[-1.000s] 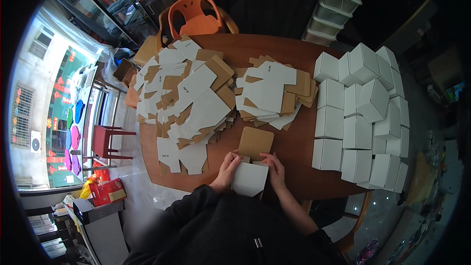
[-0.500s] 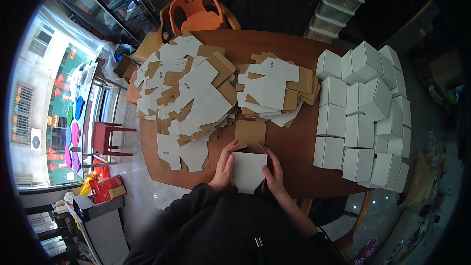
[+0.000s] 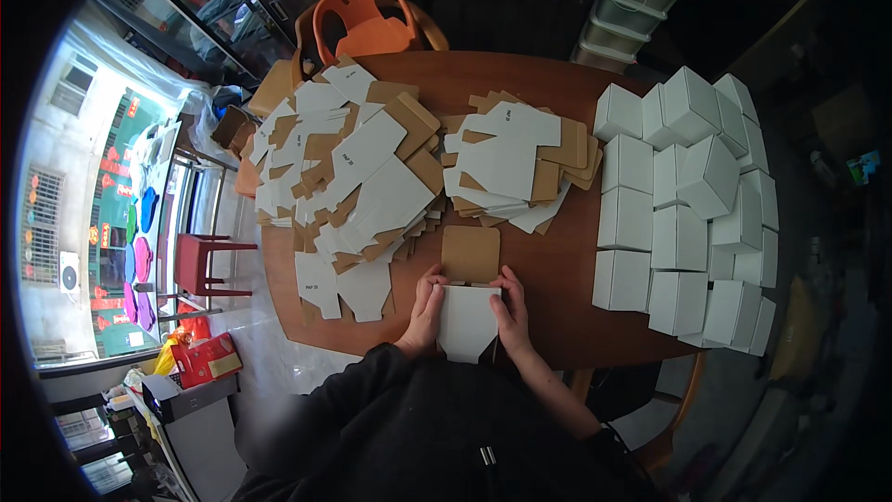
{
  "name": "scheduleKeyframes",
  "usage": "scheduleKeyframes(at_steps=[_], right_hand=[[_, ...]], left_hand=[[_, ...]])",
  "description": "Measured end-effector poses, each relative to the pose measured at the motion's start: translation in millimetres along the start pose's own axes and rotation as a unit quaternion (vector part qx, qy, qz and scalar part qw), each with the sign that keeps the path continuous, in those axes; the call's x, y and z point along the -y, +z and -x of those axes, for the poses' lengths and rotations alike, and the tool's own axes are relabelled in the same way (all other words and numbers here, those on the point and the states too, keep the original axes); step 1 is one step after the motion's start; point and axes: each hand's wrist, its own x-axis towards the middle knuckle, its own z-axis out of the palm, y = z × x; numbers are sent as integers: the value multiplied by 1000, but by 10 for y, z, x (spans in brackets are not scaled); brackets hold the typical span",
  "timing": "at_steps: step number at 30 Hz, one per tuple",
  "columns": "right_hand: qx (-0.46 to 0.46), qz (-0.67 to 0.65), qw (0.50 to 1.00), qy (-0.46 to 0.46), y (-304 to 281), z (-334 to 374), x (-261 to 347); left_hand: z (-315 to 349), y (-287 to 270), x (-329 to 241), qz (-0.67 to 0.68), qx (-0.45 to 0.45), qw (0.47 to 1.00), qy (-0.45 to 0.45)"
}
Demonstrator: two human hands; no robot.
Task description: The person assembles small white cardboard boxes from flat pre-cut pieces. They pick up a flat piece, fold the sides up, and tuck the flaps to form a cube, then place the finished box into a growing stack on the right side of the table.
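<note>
Close to my body, at the near edge of the table, I hold a partly folded white cardboard box (image 3: 468, 321). Its brown inner flap (image 3: 471, 255) stands out on the far side, away from me. My left hand (image 3: 426, 314) grips the box's left side, fingers at the upper corner. On the right side my right hand (image 3: 510, 312) is closed on it, the thumb lying on the white face and the fingers by the far corner. The lower end of the box is partly hidden against my dark clothing.
Flat box blanks (image 3: 362, 177) lie heaped at the left of the wooden table (image 3: 557, 265), with a smaller stack of blanks (image 3: 506, 163) beside them. Finished white boxes (image 3: 679, 237) are piled at the right. An orange chair (image 3: 367, 23) stands beyond the far edge.
My right hand has moved up and in against the box's far right corner, and the raised side flap there is now folded down. My left fingers have lowered slightly along the far edge.
</note>
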Motion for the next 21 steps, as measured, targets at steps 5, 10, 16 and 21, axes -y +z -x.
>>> scheduleKeyframes(at_steps=[5,10,16,21], right_hand=[[6,-104,991,82,-16,-27,95],[34,-119,988,98,-86,-47,89],[51,-140,984,99,-56,-52,52],[-22,-192,978,79,92,-2,23]], left_hand=[[18,0,-53,63,23,998,-21],[10,-7,-68,137,-13,988,-64],[2,-49,-60,146,10,988,-40],[72,63,-259,162,-31,979,-124]])
